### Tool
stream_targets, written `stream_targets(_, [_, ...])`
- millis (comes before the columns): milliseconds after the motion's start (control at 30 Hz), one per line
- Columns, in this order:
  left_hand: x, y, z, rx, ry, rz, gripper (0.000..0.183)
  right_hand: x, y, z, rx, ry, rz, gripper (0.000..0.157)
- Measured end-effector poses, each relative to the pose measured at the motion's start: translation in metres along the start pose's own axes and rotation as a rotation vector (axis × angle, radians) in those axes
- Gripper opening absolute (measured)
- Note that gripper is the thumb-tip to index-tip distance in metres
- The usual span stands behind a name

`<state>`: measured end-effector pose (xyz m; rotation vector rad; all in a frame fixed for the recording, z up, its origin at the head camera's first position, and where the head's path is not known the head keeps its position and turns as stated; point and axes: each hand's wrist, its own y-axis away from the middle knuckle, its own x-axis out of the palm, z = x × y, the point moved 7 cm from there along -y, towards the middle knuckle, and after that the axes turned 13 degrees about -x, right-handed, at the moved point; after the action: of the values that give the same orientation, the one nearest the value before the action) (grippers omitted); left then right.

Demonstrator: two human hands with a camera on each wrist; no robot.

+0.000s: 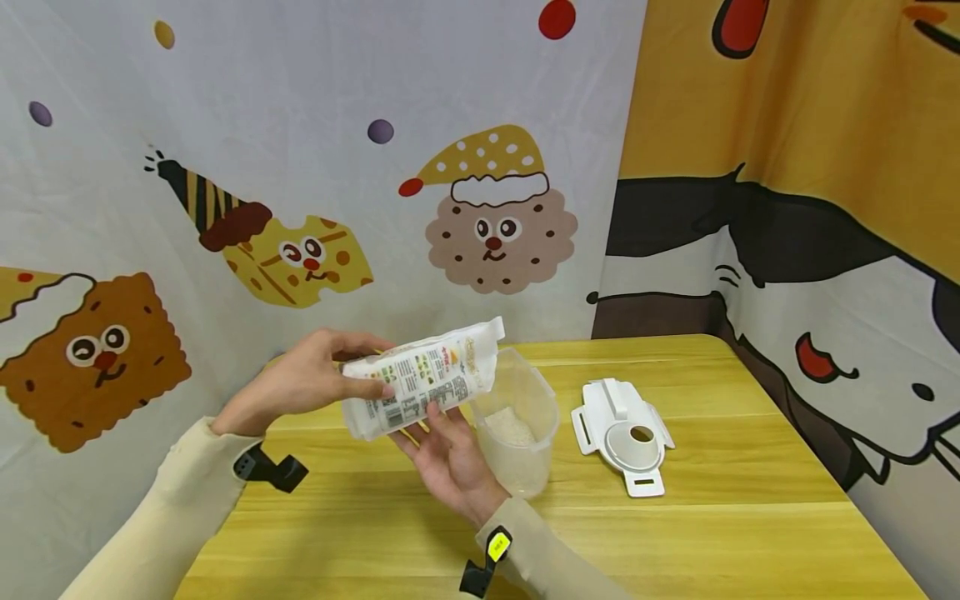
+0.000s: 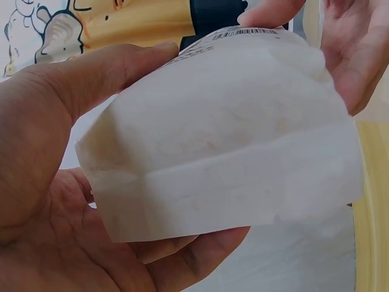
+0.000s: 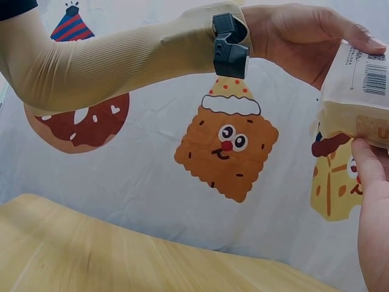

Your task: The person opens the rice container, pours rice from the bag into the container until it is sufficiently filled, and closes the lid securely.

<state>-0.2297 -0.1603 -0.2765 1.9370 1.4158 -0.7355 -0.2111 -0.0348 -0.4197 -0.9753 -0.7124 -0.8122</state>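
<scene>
Evidently, the job spread out on our wooden worktop (image 1: 712, 492) is partway through: we take it to be the filling of a container from a bag. The white printed bag (image 1: 427, 379) is held above the worktop, one end at the rim of the clear container (image 1: 534, 477); we see no stream between them and cannot tell how much the bag holds. That container stands uncovered, only partly filled. Our left hand (image 1: 311, 375) grips the bag's near end, thumb over the printed face, while our right hand (image 1: 457, 462) holds it from below, thumb on the same face and fingers underneath. Beside the container, not touching it, lies the white lid (image 1: 626, 433), so closing up is, we think, left to do. Smallest of all, the pale grains (image 1: 510, 427) inside suggest some pouring is done.
</scene>
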Motion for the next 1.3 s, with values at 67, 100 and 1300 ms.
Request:
stream_targets(67, [-0.0004, 0.0001, 0.0003, 0.0, -0.002, -0.004, 0.051, 0.0004, -0.0001, -0.0002, 0.0, 0.0, 0.005, 0.051])
stream_targets(100, [-0.0009, 0.0, 0.0007, -0.003, -0.006, -0.008, 0.051, 0.0006, -0.0002, -0.0002, 0.0, 0.0, 0.007, 0.051])
stream_targets(1300, [-0.0057, 0.0004, -0.0014, -0.049, 0.004, -0.049, 0.053, 0.0034, -0.0029, -0.0002, -0.019, -0.03, 0.022, 0.049])
